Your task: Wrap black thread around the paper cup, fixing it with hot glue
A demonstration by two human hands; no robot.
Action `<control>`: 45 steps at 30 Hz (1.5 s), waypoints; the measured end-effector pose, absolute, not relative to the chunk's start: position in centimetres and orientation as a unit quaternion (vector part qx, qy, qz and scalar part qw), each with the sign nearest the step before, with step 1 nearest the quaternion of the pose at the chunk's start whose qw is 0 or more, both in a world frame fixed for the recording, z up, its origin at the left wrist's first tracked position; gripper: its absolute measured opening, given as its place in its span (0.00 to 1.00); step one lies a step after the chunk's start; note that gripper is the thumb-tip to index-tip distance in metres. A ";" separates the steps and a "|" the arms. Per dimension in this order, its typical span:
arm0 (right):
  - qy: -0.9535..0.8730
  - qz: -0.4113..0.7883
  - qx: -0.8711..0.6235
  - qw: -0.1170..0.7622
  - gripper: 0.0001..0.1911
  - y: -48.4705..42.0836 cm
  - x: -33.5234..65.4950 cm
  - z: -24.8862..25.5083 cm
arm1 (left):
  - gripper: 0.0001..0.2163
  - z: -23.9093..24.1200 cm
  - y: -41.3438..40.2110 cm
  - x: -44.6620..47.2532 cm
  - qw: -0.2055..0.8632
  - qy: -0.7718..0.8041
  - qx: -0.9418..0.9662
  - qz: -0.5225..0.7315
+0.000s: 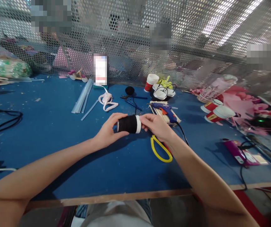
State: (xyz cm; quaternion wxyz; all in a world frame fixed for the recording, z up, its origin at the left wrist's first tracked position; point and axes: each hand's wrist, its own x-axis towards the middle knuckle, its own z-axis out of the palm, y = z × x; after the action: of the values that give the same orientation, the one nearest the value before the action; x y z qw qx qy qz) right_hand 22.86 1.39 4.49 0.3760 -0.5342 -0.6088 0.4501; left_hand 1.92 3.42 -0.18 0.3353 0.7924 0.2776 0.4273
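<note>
I hold a black spool with white ends (129,124) sideways, a little above the blue table (55,135). My left hand (108,130) wraps its fingers round the spool's left end. My right hand (156,126) pinches the white right end with its fingertips. Yellow-handled scissors (160,149) lie on the table just below my right wrist. A blue and orange glue gun (165,111) rests on a bundle of wooden sticks right behind my right hand.
Clear glue sticks (83,96), a white ribbon (107,101), a black ball (129,90) and paper cups (214,112) lie further back. A purple box (240,153) with cables sits at right. Black cable (3,121) loops at left. Perforated metal screen (135,41) closes the far edge.
</note>
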 end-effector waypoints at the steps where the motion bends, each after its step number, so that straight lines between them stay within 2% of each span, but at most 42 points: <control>1: -0.607 0.457 -0.532 0.373 0.14 1.3 22.7 4.4 | 0.25 -0.1 3.5 1.9 0.328 0.271 0.800 0.423; 4: -0.611 0.445 -0.528 0.388 0.11 0.6 22.2 4.2 | 0.28 0.2 3.5 1.8 0.334 0.269 0.807 0.406; 6: -0.631 0.406 -0.531 0.393 0.10 0.0 21.9 4.2 | 0.29 0.5 3.5 1.7 0.383 0.278 0.791 0.387; 10: -0.689 0.351 -0.521 0.361 0.09 -0.9 21.8 3.9 | 0.24 0.7 3.6 1.7 0.466 0.297 0.765 0.331; 13: -0.674 0.366 -0.526 0.367 0.09 -0.9 22.2 3.5 | 0.24 0.5 3.6 1.7 0.426 0.300 0.788 0.329; 18: -0.624 0.354 -0.555 0.422 0.18 -0.6 23.0 3.2 | 0.27 0.4 3.3 1.6 0.333 0.259 0.849 0.318; 23: -0.670 0.286 -0.594 0.341 0.18 -0.7 22.9 3.3 | 0.27 0.5 2.9 1.7 0.296 0.236 0.878 0.292; 32: -0.671 0.407 -0.515 0.343 0.31 -0.9 22.0 3.7 | 0.28 0.4 2.5 1.8 0.281 0.186 0.905 0.259; 36: -0.674 0.420 -0.507 0.335 0.31 -0.7 21.5 3.9 | 0.28 0.5 2.4 1.8 0.263 0.188 0.917 0.236; 45: -0.721 0.347 -0.510 0.317 0.24 0.8 21.0 5.3 | 0.25 0.3 2.2 1.8 0.253 0.209 0.917 0.226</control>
State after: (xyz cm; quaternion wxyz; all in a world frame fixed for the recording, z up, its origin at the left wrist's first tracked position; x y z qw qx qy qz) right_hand 20.97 0.76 5.32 0.3173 -0.5096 -0.7208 0.3466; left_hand 1.76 2.21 0.29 0.2526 0.9174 0.2085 0.2259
